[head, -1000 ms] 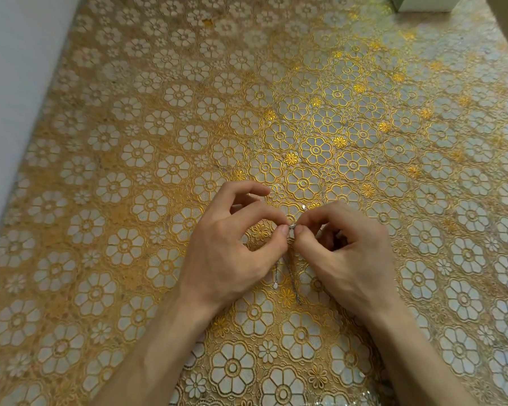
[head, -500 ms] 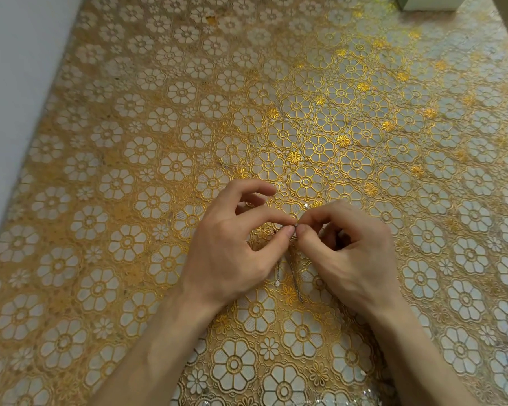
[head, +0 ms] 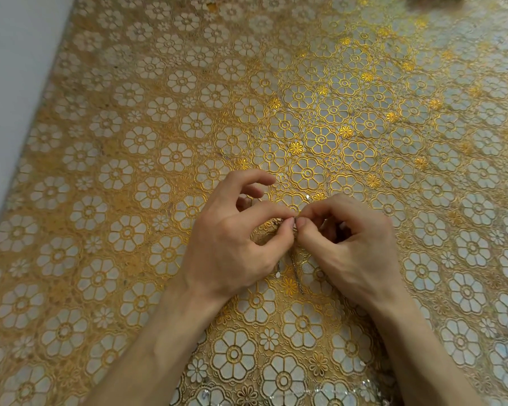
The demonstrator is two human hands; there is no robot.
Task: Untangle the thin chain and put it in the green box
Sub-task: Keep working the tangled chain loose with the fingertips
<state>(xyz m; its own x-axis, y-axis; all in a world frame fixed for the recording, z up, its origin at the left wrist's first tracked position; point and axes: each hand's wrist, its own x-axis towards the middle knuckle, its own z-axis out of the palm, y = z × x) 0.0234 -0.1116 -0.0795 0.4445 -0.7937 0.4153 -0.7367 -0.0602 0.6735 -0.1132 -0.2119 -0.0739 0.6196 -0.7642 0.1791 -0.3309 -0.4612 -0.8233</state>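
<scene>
Thin chain [head: 297, 273] pinched between left hand [head: 229, 247] and right hand [head: 355, 250].
It is gripped by both thumbs and forefingers; loose strands hang between the palms. The flowered gold tablecloth [head: 188, 112] is bordered leftward by a wall [head: 9, 83].

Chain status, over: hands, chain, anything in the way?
Left hand and right hand pinch thin chain. Strands hang below, over tablecloth. No obstruction seen.
</scene>
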